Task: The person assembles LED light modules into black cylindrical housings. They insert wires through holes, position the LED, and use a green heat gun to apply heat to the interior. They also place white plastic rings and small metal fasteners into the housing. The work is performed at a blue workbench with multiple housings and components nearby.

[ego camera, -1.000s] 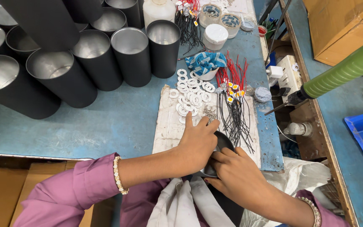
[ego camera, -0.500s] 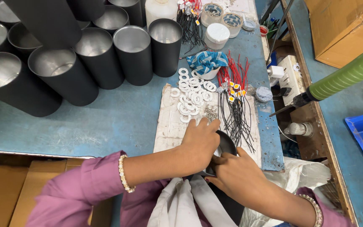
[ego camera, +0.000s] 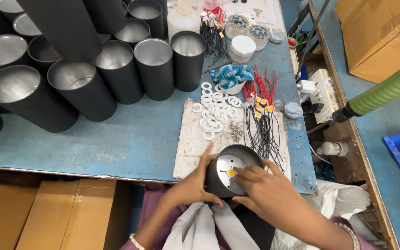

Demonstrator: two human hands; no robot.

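A short black cylinder housing with a silver inner plate and a small yellow chip at its centre is tilted toward me at the table's near edge. My left hand grips its left outer wall. My right hand holds its right side, with fingers reaching inside onto the silver plate. Just beyond lie white plastic rings, a small heap of screws and a bunch of red and black wires on a worn paper sheet.
Several tall black cylinders with silver insides crowd the back left of the blue table. A green-handled tool hangs at right, near a white power strip. Cardboard boxes stand below the table edge.
The black housing has been lifted and turned so its open silver inside faces me. My right fingers have moved into it, and the view has drawn closer.
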